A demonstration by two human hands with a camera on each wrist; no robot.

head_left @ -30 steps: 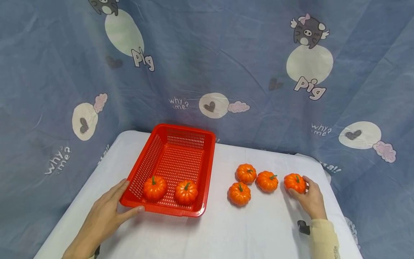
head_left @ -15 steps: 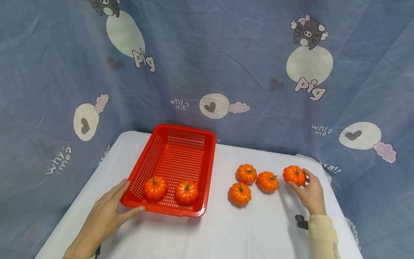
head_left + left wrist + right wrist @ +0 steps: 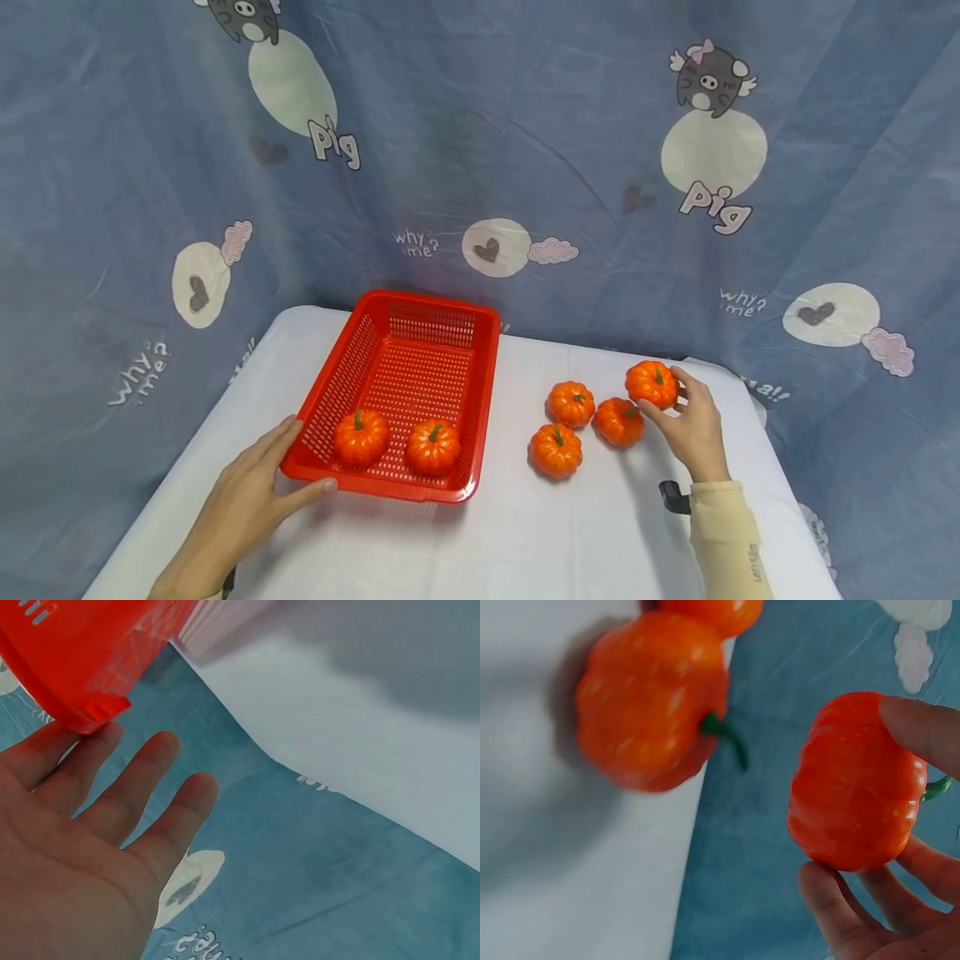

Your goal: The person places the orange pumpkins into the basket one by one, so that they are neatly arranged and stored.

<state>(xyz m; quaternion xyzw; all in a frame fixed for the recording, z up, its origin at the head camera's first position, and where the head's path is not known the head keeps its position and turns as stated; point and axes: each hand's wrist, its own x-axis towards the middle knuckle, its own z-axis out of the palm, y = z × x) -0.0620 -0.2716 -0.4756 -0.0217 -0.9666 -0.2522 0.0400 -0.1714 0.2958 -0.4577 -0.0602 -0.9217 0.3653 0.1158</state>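
Observation:
My right hand [image 3: 693, 421] pinches a small orange pumpkin [image 3: 651, 383] [image 3: 855, 784] and holds it above the white table [image 3: 525, 533], just over three more pumpkins: one [image 3: 619, 422] [image 3: 651, 701] right below it, one [image 3: 571, 403] further left, one [image 3: 556, 451] nearer me. A red mesh basket [image 3: 408, 350] stands left of them with two pumpkins [image 3: 361, 437] [image 3: 432, 446] at its near end. My left hand [image 3: 251, 492] lies flat at the basket's near left corner, thumb against the front rim and fingers [image 3: 112, 787] straight beside the red wall [image 3: 82, 660].
A blue cartoon-print cloth [image 3: 480, 150] hangs behind the table and drapes down both sides. A black strap [image 3: 673, 497] sits at my right wrist. Bare white tabletop lies between the basket and the loose pumpkins and along the near edge.
My right hand has lifted the rightmost pumpkin off the table and carried it up and to the left, over the neighbouring pumpkin. The left hand and the basket have stayed put.

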